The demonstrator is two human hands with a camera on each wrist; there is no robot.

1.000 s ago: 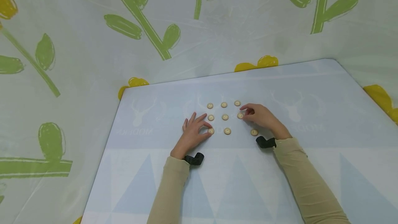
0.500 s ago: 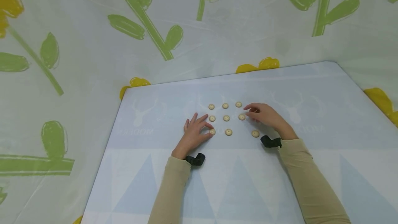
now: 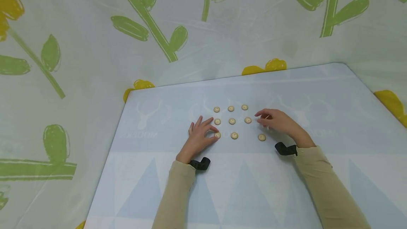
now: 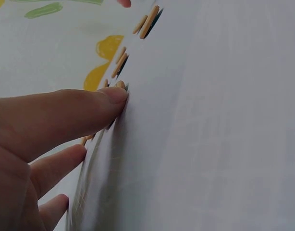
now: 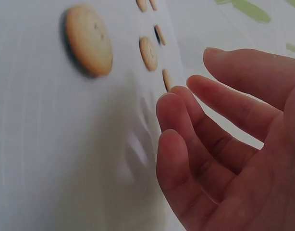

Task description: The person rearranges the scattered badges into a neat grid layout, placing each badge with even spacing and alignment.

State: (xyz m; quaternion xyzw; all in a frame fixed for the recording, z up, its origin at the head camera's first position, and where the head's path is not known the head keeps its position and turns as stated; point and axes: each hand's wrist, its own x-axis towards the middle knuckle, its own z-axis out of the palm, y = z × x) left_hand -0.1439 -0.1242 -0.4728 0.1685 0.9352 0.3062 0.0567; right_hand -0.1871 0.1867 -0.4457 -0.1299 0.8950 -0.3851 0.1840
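Note:
Beige round buttons lie flat in three rows on the table. My left hand [image 3: 200,138] pinches the near-left button [image 3: 217,135] between thumb and index finger, its other fingers spread. In the left wrist view the thumb [image 4: 70,113] mostly covers that button. My right hand [image 3: 276,121] hovers right of the middle row's end button [image 3: 248,120], fingers loosely bent around nothing. Below that hand lies the near-right button [image 3: 261,137], set wider from the near-middle button [image 3: 234,135]; it shows large in the right wrist view, with small holes at its centre.
The far row includes the far-right button [image 3: 244,107]. A pale cloth with blue triangles and deer prints covers the table [image 3: 248,200]. Behind it hangs a white curtain [image 3: 248,38] with green stems and yellow flowers. Black wrist cameras sit below both hands.
My right hand has let go of the middle row's end button and drawn back to the right. The left hand keeps its pinch. The head view has shifted slightly.

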